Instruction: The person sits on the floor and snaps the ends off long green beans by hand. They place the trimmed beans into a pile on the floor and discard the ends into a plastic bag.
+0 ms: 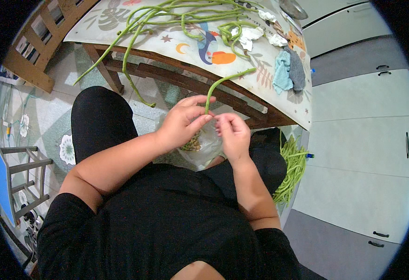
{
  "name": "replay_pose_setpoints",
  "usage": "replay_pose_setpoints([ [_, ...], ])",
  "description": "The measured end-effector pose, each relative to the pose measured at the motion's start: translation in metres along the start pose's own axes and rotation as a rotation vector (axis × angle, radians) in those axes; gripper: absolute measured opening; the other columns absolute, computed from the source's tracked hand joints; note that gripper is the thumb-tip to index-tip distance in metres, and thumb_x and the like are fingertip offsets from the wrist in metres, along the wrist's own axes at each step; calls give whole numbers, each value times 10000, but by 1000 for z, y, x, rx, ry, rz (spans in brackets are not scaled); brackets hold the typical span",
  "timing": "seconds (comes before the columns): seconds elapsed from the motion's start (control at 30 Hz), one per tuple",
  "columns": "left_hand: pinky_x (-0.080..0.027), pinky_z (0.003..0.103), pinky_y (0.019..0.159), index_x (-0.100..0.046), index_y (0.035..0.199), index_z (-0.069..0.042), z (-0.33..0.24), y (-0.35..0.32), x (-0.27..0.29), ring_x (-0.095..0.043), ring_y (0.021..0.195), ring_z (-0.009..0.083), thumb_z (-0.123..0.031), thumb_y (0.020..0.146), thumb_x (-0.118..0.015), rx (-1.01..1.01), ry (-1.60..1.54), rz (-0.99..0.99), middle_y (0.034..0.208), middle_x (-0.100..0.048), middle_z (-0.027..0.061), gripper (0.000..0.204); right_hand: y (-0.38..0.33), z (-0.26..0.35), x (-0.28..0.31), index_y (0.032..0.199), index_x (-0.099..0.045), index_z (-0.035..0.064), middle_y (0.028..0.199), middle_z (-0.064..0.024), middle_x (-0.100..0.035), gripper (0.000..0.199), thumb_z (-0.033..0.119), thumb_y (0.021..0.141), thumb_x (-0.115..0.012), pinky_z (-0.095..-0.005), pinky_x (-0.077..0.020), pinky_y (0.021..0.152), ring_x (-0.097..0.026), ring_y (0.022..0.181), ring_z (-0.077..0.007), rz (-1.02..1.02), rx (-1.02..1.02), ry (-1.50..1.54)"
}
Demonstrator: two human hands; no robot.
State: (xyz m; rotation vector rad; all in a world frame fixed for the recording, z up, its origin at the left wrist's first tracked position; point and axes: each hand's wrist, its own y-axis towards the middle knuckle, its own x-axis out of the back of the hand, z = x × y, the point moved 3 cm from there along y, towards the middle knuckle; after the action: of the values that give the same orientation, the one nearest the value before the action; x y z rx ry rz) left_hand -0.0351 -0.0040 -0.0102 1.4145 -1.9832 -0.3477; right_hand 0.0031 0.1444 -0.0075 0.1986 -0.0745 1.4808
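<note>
I pinch a long green bean (219, 85) in my left hand (182, 122), just below the bench (176, 44) edge; my right hand (232, 135) closes on its lower end, above a clear plastic bag (203, 145).

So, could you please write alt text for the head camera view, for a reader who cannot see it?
Seen from above, a seated person's left hand and right hand pinch a long green bean over a clear plastic bag on the lap. More long beans sprawl across the patterned table ahead, beside cloths; another bean pile lies to the right.
</note>
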Motion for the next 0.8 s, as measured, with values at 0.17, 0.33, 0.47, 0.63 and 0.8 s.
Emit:
replay_pose_setpoints([
  [0.17,-430,395,602,-542,808,-64,-9,-9,-12,-535,690,317,-188,770,-548,73,33,402,730,-532,122,130,13,6,0,1058,-492,34,845,-58,-578,295,266,893,-411,-227,-423,607,-528,679,-128,29,-261,525],
  [0.33,-450,399,625,-493,993,-49,-7,-29,-29,-549,751,310,-86,714,-527,-79,115,615,821,-541,130,284,16,7,9,1075,-486,24,758,-52,-558,272,206,876,-447,-267,-442,612,-542,666,-145,90,-290,669],
  [0.47,-456,408,637,-482,1051,-42,-10,-30,-33,-561,743,320,-57,690,-503,25,159,764,813,-563,152,362,16,5,13,1052,-482,-1,690,-45,-510,253,170,867,-460,-281,-448,571,-517,606,-153,108,-236,717],
  [0.63,-447,407,635,-534,1029,-126,6,-34,-35,-572,727,326,-90,745,-449,273,7,611,783,-583,158,299,14,9,15,1042,-493,20,671,-43,-488,230,168,870,-460,-289,-443,545,-490,562,-147,139,-194,767],
  [0.8,-448,371,643,-539,1031,-114,26,-45,-49,-584,729,300,-105,805,-409,613,-144,603,763,-592,150,261,13,13,22,1035,-505,49,640,-13,-439,207,170,883,-433,-232,-359,451,-404,481,-100,47,-166,701],
])
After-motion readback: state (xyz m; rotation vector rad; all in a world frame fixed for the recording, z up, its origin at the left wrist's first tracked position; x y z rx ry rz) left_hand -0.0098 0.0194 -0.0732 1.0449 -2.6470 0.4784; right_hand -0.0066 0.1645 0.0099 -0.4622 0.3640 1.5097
